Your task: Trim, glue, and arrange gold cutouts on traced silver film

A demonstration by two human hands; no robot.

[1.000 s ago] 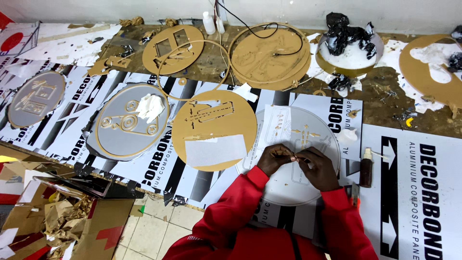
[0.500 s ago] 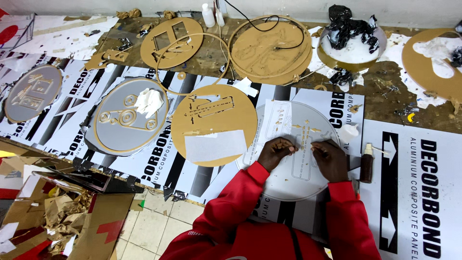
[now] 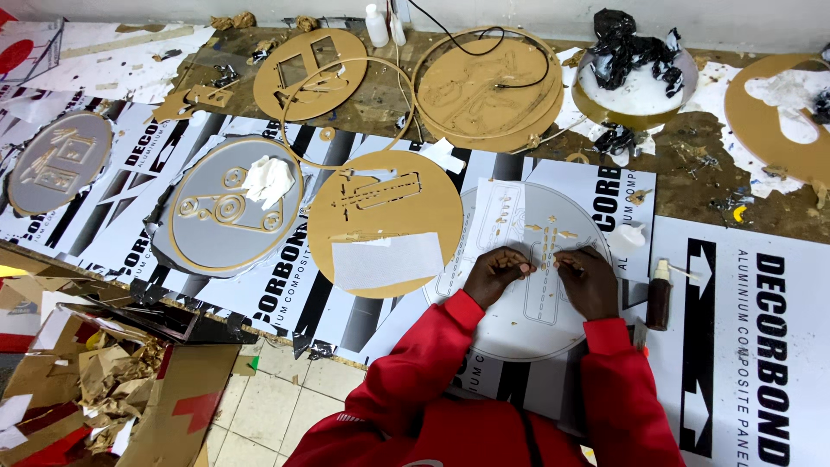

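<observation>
Both hands rest on a pale disc (image 3: 527,285) lying flat on the tabletop (image 3: 692,156), right in front of the person.

Left hand (image 3: 494,275): fingers curled, tips pinched at a small tan piece near the disc's middle; the piece is too small to tell whether it is truly gripped.

Right hand (image 3: 590,281): fingers bent, tips pressed down on the disc just right of a slotted vertical strip. It looks more like steadying than gripping, though I cannot tell for sure.

The two hands sit close together with the strip between them. The disc lies under both, its far edge showing beyond the fingertips. Small tan bits are scattered over its face.

A flat disc set close to the body probably suits fine fingertip work, with one hand holding and the other placing.

A brown bottle (image 3: 659,296) stands upright just right of the right hand, within easy reach.

Left of the disc, touching or slightly overlapping it, is a tan disc (image 3: 385,207) with cut-outs and a white sheet (image 3: 387,261) lying on it. Further left is a grey disc (image 3: 229,216) with a tan rim and a crumpled white wad on it.

Along the back are more tan discs and rings (image 3: 488,86), a black cable across one, and black plastic scraps (image 3: 631,52) on a white round.

Printed panel sheets (image 3: 761,346) cover most of the surface, likely as protection.

Cardboard scraps (image 3: 104,389) are piled at lower left, below the edge.
</observation>
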